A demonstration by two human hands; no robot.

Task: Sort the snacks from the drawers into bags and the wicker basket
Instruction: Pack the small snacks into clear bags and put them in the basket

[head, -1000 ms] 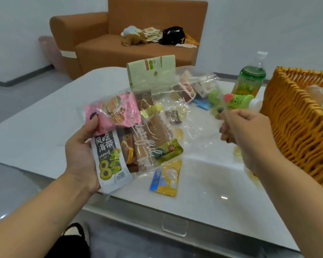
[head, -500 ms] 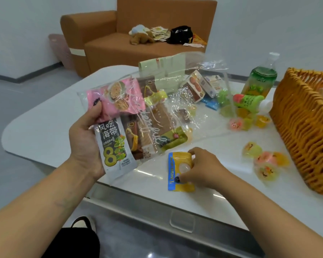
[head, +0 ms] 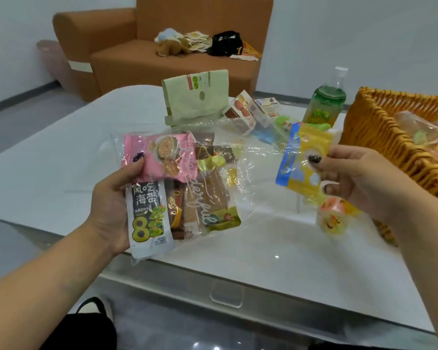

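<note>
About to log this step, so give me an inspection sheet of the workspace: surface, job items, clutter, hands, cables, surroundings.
Surface: white table, glossy.
Job's things: clear bag of wrapped snacks held up; yellow and blue packet lifted off the table; wicker basket at right already holds wrapped snacks.
Clutter: green pouch, small snack boxes, green drink bottle, jelly cup.
Hands: left hand grips the bag; right hand pinches the packet.
Cables: nothing seen.
Surroundings: orange sofa with a plush toy and black bag; grey floor.
</note>
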